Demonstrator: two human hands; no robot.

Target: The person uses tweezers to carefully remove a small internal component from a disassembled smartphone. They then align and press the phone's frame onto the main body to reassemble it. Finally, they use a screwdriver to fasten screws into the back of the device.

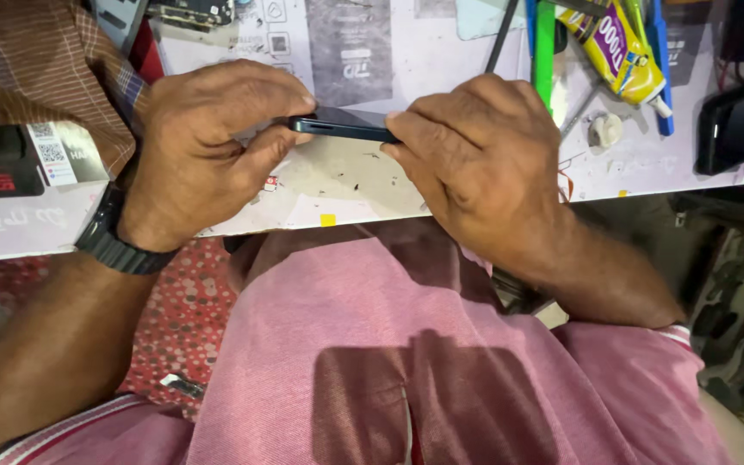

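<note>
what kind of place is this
Probably a phone repair bench. Both hands, left hand and right hand, grip a slim dark phone edge-on over a scuffed white worktop, with a yellow glue tube and another black phone nearby.

A worn white worktable (337, 185) spans the top under bright light; below its edge lies a red dotted floor (178, 319)
</note>
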